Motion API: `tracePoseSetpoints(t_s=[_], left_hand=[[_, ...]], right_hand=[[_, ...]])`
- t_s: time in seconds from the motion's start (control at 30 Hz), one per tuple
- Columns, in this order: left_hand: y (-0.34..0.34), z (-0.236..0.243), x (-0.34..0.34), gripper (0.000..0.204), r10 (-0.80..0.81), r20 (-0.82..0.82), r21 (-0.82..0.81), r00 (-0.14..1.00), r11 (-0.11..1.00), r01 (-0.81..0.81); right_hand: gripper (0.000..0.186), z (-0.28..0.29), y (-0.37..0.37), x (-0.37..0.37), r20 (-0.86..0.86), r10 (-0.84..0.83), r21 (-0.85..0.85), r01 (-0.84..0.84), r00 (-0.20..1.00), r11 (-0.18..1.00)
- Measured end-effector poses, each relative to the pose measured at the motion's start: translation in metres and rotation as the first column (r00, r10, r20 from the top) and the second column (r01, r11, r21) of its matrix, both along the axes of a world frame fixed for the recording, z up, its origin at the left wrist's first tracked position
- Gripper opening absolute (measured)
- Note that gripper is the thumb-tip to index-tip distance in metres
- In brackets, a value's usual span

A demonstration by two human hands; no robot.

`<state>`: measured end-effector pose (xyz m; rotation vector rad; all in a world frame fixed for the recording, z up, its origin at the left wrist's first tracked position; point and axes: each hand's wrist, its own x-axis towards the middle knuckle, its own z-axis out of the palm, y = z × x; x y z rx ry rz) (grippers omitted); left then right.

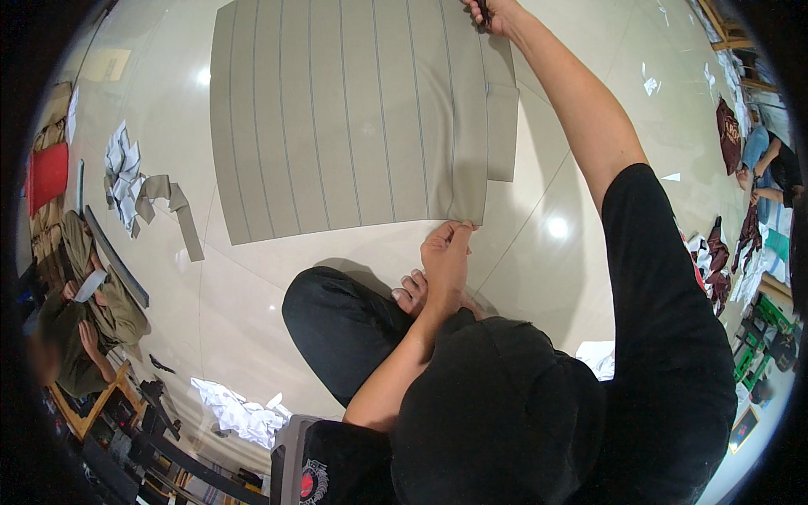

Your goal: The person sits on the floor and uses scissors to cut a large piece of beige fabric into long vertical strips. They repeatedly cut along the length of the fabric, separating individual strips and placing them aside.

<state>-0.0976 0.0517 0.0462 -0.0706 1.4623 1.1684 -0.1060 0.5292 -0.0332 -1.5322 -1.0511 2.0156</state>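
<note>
A wide sheet of beige-grey striped fabric lies on the tiled floor, with a narrower piece along its right side. My left hand pinches the fabric's near right corner, just in front of my bare foot. My right hand, at the far right edge of the fabric, grips a small black tool, apparently scissors, partly hidden by my fingers.
Paper and fabric scraps lie at left, white crumpled paper at lower left. A seated person is by long dark strips at left; another person sits at far right among fabric piles.
</note>
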Motion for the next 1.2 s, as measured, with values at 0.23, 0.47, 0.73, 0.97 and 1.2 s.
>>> tracePoseSetpoints(t_s=[0.23, 0.47, 0.73, 0.97, 1.2], left_hand=[[-0.001, -0.004, 0.000, 0.019, -0.005, -0.029, -0.009, 1.000, 1.000, 0.005], [0.000, -0.004, 0.001, 0.018, 0.003, -0.009, -0.018, 1.000, 1.000, -0.003], [-0.001, -0.007, 0.001, 0.019, 0.013, -0.020, 0.006, 1.000, 1.000, -0.013], [-0.003, -0.006, -0.001, 0.019, -0.016, -0.029, -0.012, 0.999, 1.000, 0.016], [-0.001, -0.005, 0.000, 0.018, -0.011, -0.009, -0.008, 1.000, 1.000, 0.011]], right_hand=[[0.041, 0.010, 0.004, -0.007, -0.007, 0.007, 0.000, -0.007, 1.000, 1.000], [0.040, 0.001, 0.015, -0.004, -0.004, -0.019, -0.011, 0.019, 1.000, 1.000], [0.040, -0.002, 0.019, -0.008, 0.027, 0.027, -0.031, -0.026, 0.999, 0.999], [0.041, 0.001, 0.015, -0.007, 0.024, 0.057, -0.010, -0.057, 0.998, 0.998], [0.042, 0.003, 0.022, -0.004, 0.045, 0.046, -0.028, -0.045, 0.998, 0.999]])
